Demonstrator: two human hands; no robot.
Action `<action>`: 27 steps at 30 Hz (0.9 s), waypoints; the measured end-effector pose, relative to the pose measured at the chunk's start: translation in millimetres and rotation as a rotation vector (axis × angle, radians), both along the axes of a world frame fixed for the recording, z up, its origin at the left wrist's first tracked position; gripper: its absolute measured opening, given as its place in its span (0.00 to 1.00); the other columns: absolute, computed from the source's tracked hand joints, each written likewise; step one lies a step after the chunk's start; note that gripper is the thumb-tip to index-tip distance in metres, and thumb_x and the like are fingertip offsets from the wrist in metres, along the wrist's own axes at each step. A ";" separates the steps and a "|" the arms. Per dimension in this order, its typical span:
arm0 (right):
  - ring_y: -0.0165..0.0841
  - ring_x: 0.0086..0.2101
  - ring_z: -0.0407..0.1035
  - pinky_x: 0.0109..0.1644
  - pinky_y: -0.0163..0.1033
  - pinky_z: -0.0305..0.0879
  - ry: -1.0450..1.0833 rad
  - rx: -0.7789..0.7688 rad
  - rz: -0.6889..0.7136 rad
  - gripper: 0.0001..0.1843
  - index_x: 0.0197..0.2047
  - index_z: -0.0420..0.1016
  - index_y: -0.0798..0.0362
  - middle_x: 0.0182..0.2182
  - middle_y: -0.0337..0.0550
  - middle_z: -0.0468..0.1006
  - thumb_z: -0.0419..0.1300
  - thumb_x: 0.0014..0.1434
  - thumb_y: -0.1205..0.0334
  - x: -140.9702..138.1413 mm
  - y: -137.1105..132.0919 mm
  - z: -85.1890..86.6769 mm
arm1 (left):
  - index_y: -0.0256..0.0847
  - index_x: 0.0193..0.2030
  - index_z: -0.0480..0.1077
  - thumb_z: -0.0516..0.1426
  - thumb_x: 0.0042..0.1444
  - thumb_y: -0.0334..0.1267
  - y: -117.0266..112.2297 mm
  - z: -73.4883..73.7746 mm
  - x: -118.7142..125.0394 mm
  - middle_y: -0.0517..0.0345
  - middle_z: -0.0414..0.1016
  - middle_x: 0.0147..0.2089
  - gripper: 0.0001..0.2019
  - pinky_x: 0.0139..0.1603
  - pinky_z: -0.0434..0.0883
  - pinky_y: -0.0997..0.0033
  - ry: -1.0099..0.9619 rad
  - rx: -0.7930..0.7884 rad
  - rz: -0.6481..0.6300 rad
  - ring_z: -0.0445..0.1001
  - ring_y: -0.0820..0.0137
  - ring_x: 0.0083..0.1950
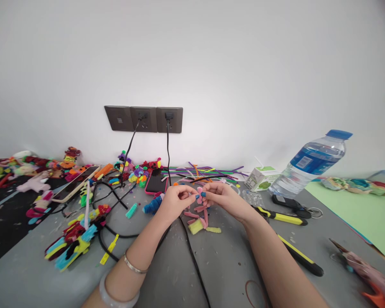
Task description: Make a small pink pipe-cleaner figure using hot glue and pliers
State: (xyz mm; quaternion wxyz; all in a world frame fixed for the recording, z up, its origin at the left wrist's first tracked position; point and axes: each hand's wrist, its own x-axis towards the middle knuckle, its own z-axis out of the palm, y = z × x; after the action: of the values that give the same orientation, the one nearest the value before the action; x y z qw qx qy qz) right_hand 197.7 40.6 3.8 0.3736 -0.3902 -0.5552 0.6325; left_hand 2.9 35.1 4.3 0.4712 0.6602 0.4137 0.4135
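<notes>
A grey table (240, 265) ran back to a plain white wall (227, 72), where three dark socket plates (143, 119) sat side by side; black plugs filled the middle and right ones. From them two black cords (168, 149) dropped to the table, and a black cable (192, 252) ran past the hands toward the near edge. Specks of fluff dotted the grey top.

Over the middle of the table, the left hand (179, 200) and right hand (225, 198) met, thumbs and fingers of both drawn narrow on a small pink piece (199, 194). The piece was between their fingertips, above some pink strips (205, 217) and a yellow piece (196, 226) lying on the table. A blue coil (152, 205) lay just beside the left wrist, with a teal tuft (131, 211) farther left.

Along the wall lay coloured stems (208, 173), a pink-edged phone (156, 182) and a heap of fuzzy figures (72, 158), which spread left onto a black mat (6, 224). A pale-framed device (77, 184) leaned among them. More figures (73, 247) lay nearer on the left, close to a yellow tag (109, 250).

To the right, a drink carton (261, 179) with a straw stood near a bottle (311, 162) with a blue cap, which looked tilted. A key fob (287, 202), yellow-and-black handles (285, 217) and scissors (367, 273) lay nearer, and a pale green sheet (362, 214) covered the right side.
</notes>
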 end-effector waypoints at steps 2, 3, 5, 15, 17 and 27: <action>0.29 0.29 0.73 0.36 0.36 0.72 0.000 0.005 0.005 0.16 0.33 0.76 0.54 0.27 0.40 0.78 0.70 0.51 0.50 0.1 -0.2 0.3 | 0.35 0.32 0.77 0.61 0.51 0.40 -0.1 -0.3 0.0 0.70 0.48 0.18 0.09 0.22 0.57 0.76 0.000 -0.001 0.000 0.54 0.77 0.20; 0.29 0.29 0.73 0.36 0.36 0.72 0.000 0.007 0.009 0.16 0.33 0.76 0.54 0.27 0.39 0.78 0.70 0.51 0.50 0.1 -0.4 0.6 | 0.35 0.32 0.77 0.60 0.51 0.40 0.0 -0.7 0.1 0.70 0.48 0.18 0.09 0.23 0.58 0.76 0.001 -0.001 0.001 0.54 0.77 0.20; 0.29 0.28 0.73 0.35 0.35 0.71 -0.004 0.012 0.010 0.17 0.32 0.76 0.54 0.27 0.40 0.78 0.70 0.51 0.49 -0.1 -0.6 1.2 | 0.35 0.33 0.77 0.60 0.51 0.40 0.5 -1.6 0.3 0.70 0.48 0.18 0.10 0.23 0.58 0.76 0.004 -0.003 0.004 0.55 0.76 0.20; 0.29 0.28 0.73 0.35 0.35 0.70 -0.017 0.014 0.000 0.18 0.33 0.76 0.54 0.27 0.40 0.78 0.71 0.50 0.48 -0.1 0.6 -0.4 | 0.35 0.33 0.77 0.59 0.52 0.41 1.0 -3.0 -0.2 0.69 0.47 0.18 0.11 0.24 0.59 0.75 0.009 -0.001 0.003 0.57 0.76 0.21; 0.29 0.29 0.73 0.35 0.35 0.70 -0.015 0.016 -0.001 0.17 0.33 0.76 0.54 0.28 0.40 0.79 0.70 0.51 0.49 0.0 1.3 -1.0 | 0.35 0.33 0.77 0.59 0.52 0.40 1.1 -3.1 -0.7 0.69 0.47 0.18 0.10 0.23 0.58 0.76 0.010 0.010 0.000 0.56 0.76 0.20; 0.31 0.29 0.75 0.36 0.36 0.70 -0.026 -0.003 0.002 0.17 0.34 0.75 0.54 0.28 0.41 0.79 0.69 0.52 0.48 -0.6 0.6 -0.6 | 0.34 0.33 0.76 0.59 0.51 0.41 0.4 -2.0 -0.2 0.69 0.47 0.19 0.11 0.24 0.57 0.75 -0.005 -0.022 0.011 0.54 0.77 0.21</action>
State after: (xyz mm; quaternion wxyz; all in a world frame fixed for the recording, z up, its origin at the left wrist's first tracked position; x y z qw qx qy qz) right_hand 197.2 41.2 3.2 0.3654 -0.3983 -0.5593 0.6285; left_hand 2.7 35.5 2.3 0.4770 0.6516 0.4206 0.4134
